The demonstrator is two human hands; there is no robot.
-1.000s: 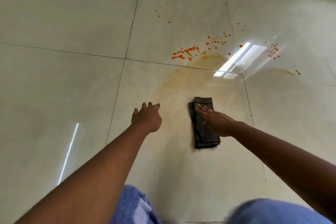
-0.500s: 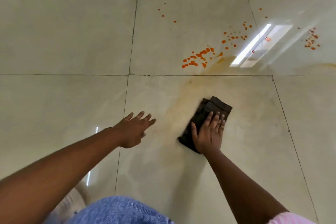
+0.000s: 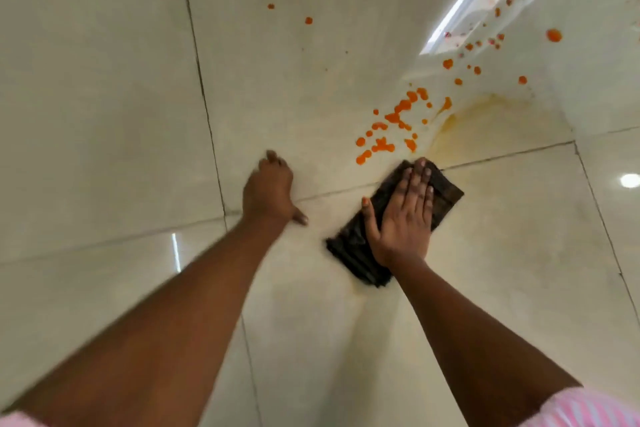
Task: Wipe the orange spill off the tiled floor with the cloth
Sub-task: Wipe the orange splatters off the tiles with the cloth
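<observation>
A folded dark cloth (image 3: 443,192) lies on the pale tiled floor (image 3: 104,114). My right hand (image 3: 403,218) presses flat on it with straight fingers, the fingertips near its far edge. Just beyond the cloth's far end sits a cluster of orange drops (image 3: 384,139), with more drops (image 3: 467,62) scattered up to the right. A yellowish smear (image 3: 485,121) spreads to the right of the cluster. My left hand (image 3: 270,189) rests on the floor left of the cloth, thumb out, holding nothing.
Dark grout lines (image 3: 204,97) cross under both hands. A bright window reflection (image 3: 460,7) glares on the tiles at the upper right among the drops. Pink striped sleeves (image 3: 585,409) show at the bottom corners.
My right hand has pushed the cloth forward across the grout line, up to the orange cluster. My left hand has shifted forward on the floor. The camera has moved closer and tilted.
</observation>
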